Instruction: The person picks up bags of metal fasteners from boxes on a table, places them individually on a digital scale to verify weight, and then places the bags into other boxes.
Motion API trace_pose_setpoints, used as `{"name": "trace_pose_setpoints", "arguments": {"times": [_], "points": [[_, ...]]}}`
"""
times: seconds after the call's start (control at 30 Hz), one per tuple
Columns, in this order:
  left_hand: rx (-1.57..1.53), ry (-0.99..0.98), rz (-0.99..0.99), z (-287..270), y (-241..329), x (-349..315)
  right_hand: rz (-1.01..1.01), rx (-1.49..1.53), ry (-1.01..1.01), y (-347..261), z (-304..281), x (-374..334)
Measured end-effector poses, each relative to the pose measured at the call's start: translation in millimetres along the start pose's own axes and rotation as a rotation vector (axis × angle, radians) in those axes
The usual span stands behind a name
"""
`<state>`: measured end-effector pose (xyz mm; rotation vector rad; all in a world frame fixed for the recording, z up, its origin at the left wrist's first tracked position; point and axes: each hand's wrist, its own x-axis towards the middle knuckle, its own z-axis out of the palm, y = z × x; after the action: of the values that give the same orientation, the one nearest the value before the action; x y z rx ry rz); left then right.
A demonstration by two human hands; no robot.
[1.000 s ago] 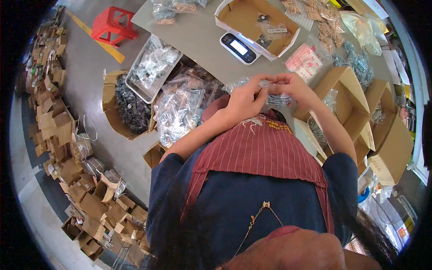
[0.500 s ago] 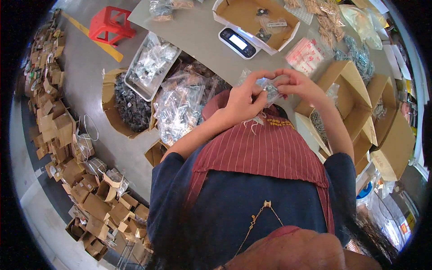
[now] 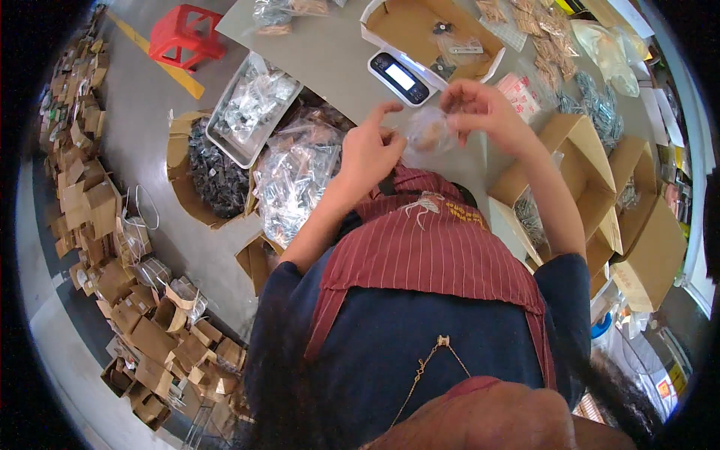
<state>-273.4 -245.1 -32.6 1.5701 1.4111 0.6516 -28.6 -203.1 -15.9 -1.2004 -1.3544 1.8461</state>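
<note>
A small clear plastic bag [image 3: 426,141] is stretched between my hands, just beyond the red striped apron [image 3: 427,240]. My left hand [image 3: 369,154] has its thumb and curled fingers at the bag's left edge, while the index finger sticks out. At the bag's upper right edge, my right hand [image 3: 484,114] pinches the film with bent fingers. Something brownish shows through the bag, too blurred to tell. Close beyond my hands stands a scale [image 3: 400,78] with a lit display, an open cardboard tray [image 3: 401,28] on it. Small dark parts and a clear packet lie in that tray.
On the left are a metal tray [image 3: 246,139] of bagged parts, a carton of black pieces [image 3: 216,176] and a heap of bagged hardware [image 3: 294,180]. Open cartons [image 3: 574,165] stand right, near wooden dowels [image 3: 536,37] and metal pieces [image 3: 600,109]. A red stool [image 3: 184,37] stands far left.
My hands have moved apart, the left toward me and to the left, the right slightly away. The bag, bunched up before, is now spread between them.
</note>
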Motion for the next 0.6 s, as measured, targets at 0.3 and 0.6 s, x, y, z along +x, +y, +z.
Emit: {"name": "trace_pose_setpoints", "arguments": {"times": [0.3,0.6], "points": [[0.232,-0.093,0.143,21.1,8.7,4.8,-0.123,-1.491,0.567,47.3,-94.0,169.7],[0.012,-0.173,0.064,19.4,-4.1,2.0,-0.262,-0.904,0.249,2.5,-83.4,130.8]]}}
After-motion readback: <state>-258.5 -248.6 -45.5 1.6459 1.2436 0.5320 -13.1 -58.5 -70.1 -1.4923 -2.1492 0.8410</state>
